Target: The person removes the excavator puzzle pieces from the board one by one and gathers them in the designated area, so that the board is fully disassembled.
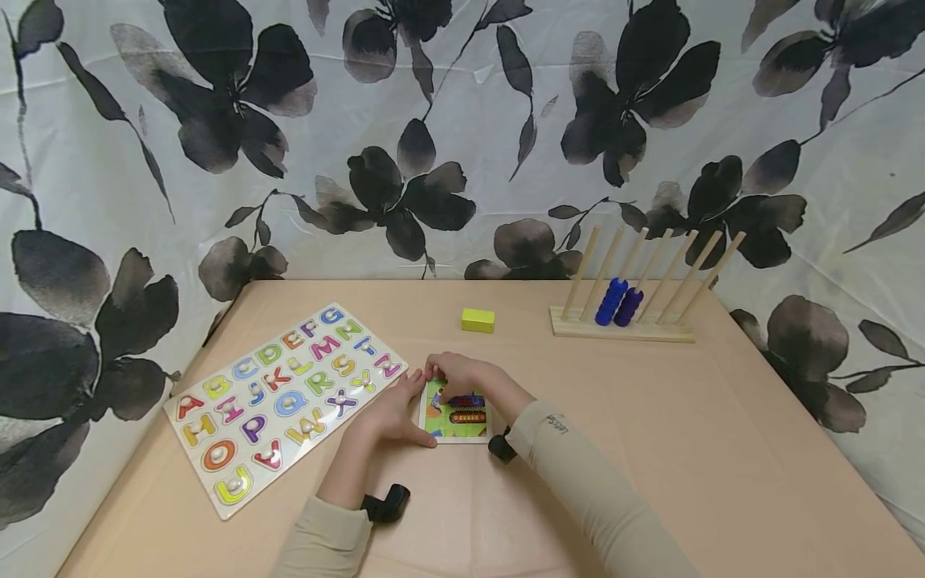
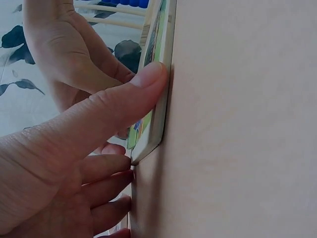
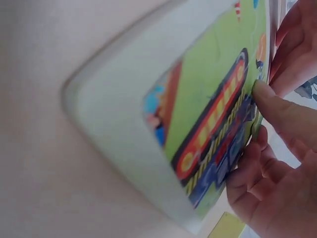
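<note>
The picture puzzle (image 1: 466, 415) lies on the surface (image 1: 723, 441), right of the letter board (image 1: 238, 369). Bracing its frame while fingertips work lightly should serve best. The left hand (image 1: 393, 413) spreads thumb from fingers around the left side; the right hand (image 1: 462, 373) pinches the far-left part, fingers curled.

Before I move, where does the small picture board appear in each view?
Head: the picture board lies flat, just below centre.
Left wrist: the picture board shows nearly edge-on, upper middle.
Right wrist: the picture board slants large across the middle.
Shared landmark: the right hand, touching it; near centre in head, upper left in left wrist, right side in right wrist.
</note>
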Tool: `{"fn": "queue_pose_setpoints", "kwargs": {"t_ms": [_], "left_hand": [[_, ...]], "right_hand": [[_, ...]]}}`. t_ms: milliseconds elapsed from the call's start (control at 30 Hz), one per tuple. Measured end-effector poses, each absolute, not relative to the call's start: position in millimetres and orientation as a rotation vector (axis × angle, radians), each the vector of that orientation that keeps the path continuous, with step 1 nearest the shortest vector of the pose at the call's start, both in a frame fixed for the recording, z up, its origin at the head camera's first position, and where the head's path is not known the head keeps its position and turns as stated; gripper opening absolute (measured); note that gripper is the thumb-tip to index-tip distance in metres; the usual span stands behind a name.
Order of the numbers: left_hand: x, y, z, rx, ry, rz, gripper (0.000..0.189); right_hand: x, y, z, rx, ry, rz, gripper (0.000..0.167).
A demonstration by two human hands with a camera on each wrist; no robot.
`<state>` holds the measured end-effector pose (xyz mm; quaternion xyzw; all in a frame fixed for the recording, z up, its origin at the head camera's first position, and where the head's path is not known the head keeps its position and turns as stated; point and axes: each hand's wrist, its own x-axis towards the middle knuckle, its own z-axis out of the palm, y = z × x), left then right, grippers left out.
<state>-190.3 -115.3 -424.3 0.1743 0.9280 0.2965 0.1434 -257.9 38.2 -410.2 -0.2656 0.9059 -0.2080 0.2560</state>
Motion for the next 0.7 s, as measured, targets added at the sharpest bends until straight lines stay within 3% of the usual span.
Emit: {"fn": "queue_pose_setpoints", "kwargs": {"t_ms": [300,700], "left_hand": [[-191,-115,-426,0.481,2.673,0.861,0.105],[-190,-115,-426,0.476,2.665,0.868,0.104]], "right_hand": [[-260,48,-417,-0.697,2.459,-0.799,0.033],[-258,52,-421,-0.811,2.588,-0.770,0.030]]}}
